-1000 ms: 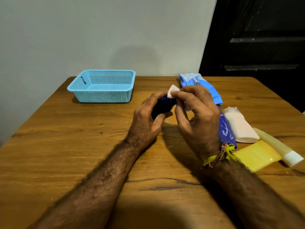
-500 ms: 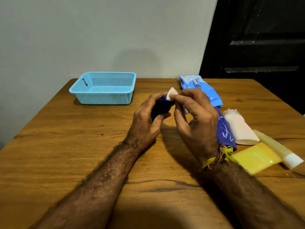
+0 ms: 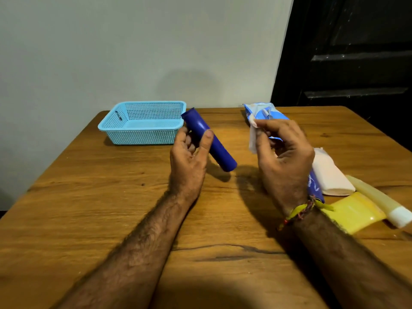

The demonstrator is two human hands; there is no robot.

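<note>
Plain grey wall [image 3: 133,52] behind, dark door [image 3: 356,52] to the right, and a grained wooden worktop [image 3: 89,208] out front. The left hand [image 3: 189,157] has its grip curled round a dark blue tube [image 3: 219,150], thumb on top, holding it tilted above the wood with its far end up near the basket corner. The right hand [image 3: 283,157] pinches a crumpled white wipe [image 3: 253,139] between thumb and fingertips, well apart from the tube.

It looks like the step between wiping and stowing. The tube appears cleaned, and the likely next move is a short carry left to lower it into the light blue mesh basket [image 3: 138,128], clearing the rim before letting go.

As for materials, the tube is smooth, glossy and cylindrical, so it may roll. The wipe is soft and limp. The basket is rigid perforated plastic. On the right lie a crinkly blue wipes pack [image 3: 265,112], a matte white tube [image 3: 330,177], a flat yellow sachet [image 3: 354,210] and a pale translucent tube [image 3: 376,197] with a white cap.
</note>
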